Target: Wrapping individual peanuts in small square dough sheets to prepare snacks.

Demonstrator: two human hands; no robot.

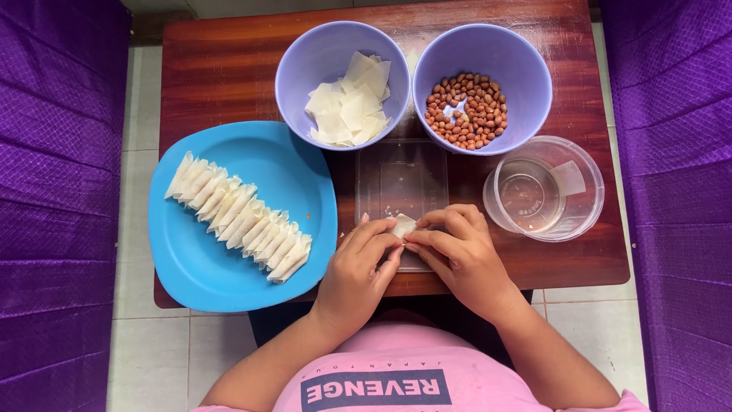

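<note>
**Operator:** Report the position of the wrapper piece relative to the fingers.

**Inspector:** The small white wrapper piece (402, 226) sits at the near edge of the wooden table (229, 69), over the near end of a clear rectangular tray (402, 179). The left hand (358, 271) closes on it from the left, the right hand (461, 255) from the right. The fingertips (396, 250) of both hands meet around the piece and pinch it; only its upper corner shows between them. Both hands are grasping, neither is released.

**Operator:** Containers?

**Inspector:** Far left of centre, a lilac round bowl (305, 53) holds a loose stack of flat white wrapper squares (349, 103). Just beside it on the right, touching or nearly so, a second lilac bowl (526, 76) holds red-brown peanuts (467, 109). To the right of the hands, a clear round tub (587, 191) holds one pale square against its wall; whether it also holds liquid cannot be told.

**Operator:** Finished items?

**Inspector:** On the left, a blue plate (297, 175) carries a diagonal row of folded white parcels (240, 217), overlapping, running from far left to near right. The plate overhangs the table's left and near edges.

**Operator:** Labels or signs?

**Inspector:** None on the containers. The pink shirt (381, 358) carries a dark blue rectangular panel (374, 389) with white lettering, at the near edge. Purple quilted fabric (53, 191) flanks both sides.
</note>
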